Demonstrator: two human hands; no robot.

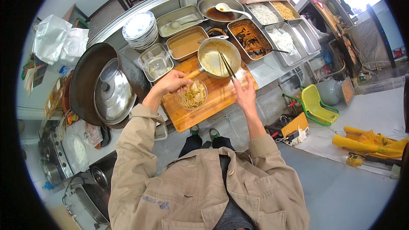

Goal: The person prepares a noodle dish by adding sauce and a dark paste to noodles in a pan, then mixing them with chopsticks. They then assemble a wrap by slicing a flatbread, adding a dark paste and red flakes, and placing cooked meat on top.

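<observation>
My left hand (170,83) grips the wooden handle (193,73) of a metal saucepan (212,54). Sauce residue coats the pan's inner wall, and no noodles show inside it. In my right hand (245,95) is a pair of dark chopsticks (226,64), their tips reaching into the pan. Just below the handle, a clear bowl of sauced noodles (193,95) stands on a wooden cutting board (223,93). My left fingers partly cover the bowl's upper edge; whether they touch it I cannot tell.
Behind the board are trays of broth (188,43), dark red sauce (244,35) and white noodles (262,12). Stacked plates (139,27) and a large pot (84,92) with a metal lid (111,100) flank the left. A ladle (228,8) rests in a steel basin (207,1).
</observation>
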